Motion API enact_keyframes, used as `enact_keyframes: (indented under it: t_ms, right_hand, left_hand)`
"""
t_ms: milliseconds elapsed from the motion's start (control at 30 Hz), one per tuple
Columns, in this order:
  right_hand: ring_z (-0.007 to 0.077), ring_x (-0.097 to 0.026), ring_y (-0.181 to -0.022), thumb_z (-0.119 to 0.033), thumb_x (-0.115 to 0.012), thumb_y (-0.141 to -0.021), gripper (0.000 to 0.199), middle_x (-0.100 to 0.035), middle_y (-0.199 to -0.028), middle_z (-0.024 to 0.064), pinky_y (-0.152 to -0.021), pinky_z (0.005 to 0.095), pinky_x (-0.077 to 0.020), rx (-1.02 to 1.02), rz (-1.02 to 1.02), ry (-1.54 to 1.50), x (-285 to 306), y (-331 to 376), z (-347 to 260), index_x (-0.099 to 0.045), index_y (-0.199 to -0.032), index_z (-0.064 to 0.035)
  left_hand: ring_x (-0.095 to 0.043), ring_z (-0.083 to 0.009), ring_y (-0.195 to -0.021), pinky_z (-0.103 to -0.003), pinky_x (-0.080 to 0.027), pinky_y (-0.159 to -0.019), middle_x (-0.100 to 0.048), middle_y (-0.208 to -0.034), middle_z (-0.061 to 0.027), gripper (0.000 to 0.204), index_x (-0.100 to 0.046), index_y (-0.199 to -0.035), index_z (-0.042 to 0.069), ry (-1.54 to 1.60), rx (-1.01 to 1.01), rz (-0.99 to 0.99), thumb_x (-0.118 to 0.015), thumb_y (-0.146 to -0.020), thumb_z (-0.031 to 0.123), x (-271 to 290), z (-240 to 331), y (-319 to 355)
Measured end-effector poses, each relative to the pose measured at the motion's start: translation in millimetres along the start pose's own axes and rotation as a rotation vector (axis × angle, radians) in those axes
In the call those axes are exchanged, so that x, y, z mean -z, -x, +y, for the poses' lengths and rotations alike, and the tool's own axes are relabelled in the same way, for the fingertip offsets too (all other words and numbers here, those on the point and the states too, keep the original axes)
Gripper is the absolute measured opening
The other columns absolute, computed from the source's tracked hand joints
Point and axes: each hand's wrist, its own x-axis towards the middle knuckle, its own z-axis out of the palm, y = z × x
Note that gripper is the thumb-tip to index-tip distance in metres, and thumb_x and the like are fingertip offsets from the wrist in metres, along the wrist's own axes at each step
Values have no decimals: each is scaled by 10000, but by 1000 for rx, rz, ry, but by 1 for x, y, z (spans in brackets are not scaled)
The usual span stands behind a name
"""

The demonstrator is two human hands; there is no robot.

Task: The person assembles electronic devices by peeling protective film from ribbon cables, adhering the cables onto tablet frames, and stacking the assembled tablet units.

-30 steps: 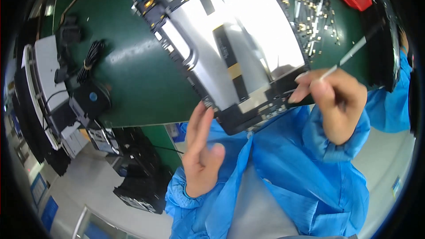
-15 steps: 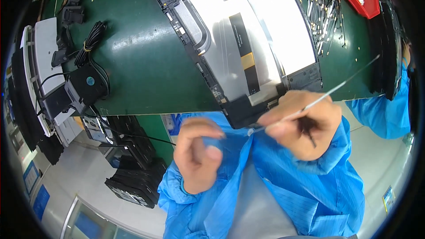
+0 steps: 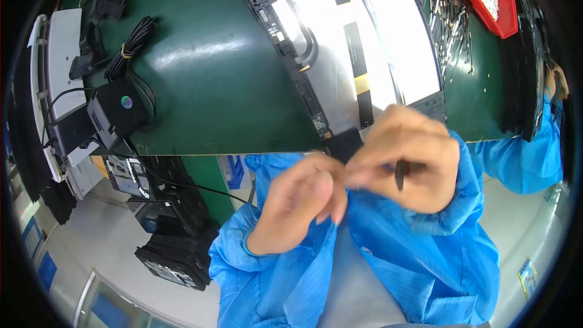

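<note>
My right hand [image 3: 419,158] is closed, its thumb and forefinger pinched, with the dark end of a slim tool [image 3: 399,175] sticking out below its curled fingers. Close against those fingertips is my left hand [image 3: 297,200], fingers curled and thumb bent; motion blurs them, and whatever they pinch is hidden. Both hands are at the bench's near edge, over my blue smock [image 3: 291,279]. Just beyond them lies an opened flat electronic device [image 3: 388,54] with a black frame, shiny silver-white panels and a black strip [image 3: 354,48] with a gold band. My hands cover its near corner.
A pile of thin cables [image 3: 446,30] lies right of the device, near a red bin [image 3: 493,0] of small white pieces. At left are a black box [image 3: 118,112] and a coiled black cable [image 3: 135,42]. Stacked black devices [image 3: 176,258] stand lower left. Another person's blue sleeve [image 3: 522,161] shows at right.
My left hand has moved right and up to meet my right hand's fingertips. The thin white cable that ran across my right hand no longer shows. The view has shifted slightly.
</note>
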Motion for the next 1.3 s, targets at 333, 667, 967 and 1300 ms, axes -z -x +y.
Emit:
enact_keyframes:
  t_ms: [333,667,967,1300]
  right_hand:
    - [220,-559,-610,32,-625,-727,109,-521,-791,112,-512,279,-443,-149,59,427,-11,-14,-2,-571,-822,31]
    - [252,-565,-618,39,-626,-701,144,-528,-785,120,-540,309,-459,-161,44,473,-10,-12,1,-569,-832,32]
    - [297,-553,-657,30,-636,-697,141,-517,-809,134,-578,348,-453,-111,-50,429,-6,-12,1,-573,-823,31]
    - [296,-550,-666,24,-633,-676,161,-512,-821,104,-588,351,-458,-140,-18,538,-15,-14,1,-576,-825,9]
  left_hand:
    - [-518,-98,-793,-229,-431,-728,-517,-905,-63,187,-494,-1001,-7,-630,-623,491,-581,-837,-23,24,-18,-33]
    - [-516,-95,-759,-216,-437,-681,-516,-896,-62,226,-484,-986,-1,-653,-649,433,-611,-804,-46,30,-18,-39]
    - [-479,-83,-753,-206,-389,-685,-528,-835,-54,95,-469,-981,-1,-737,-630,501,-482,-894,35,28,-18,-36]
    - [-519,-100,-811,-219,-430,-739,-529,-927,-59,207,-486,-1002,5,-677,-673,487,-590,-826,-24,34,-22,-35]
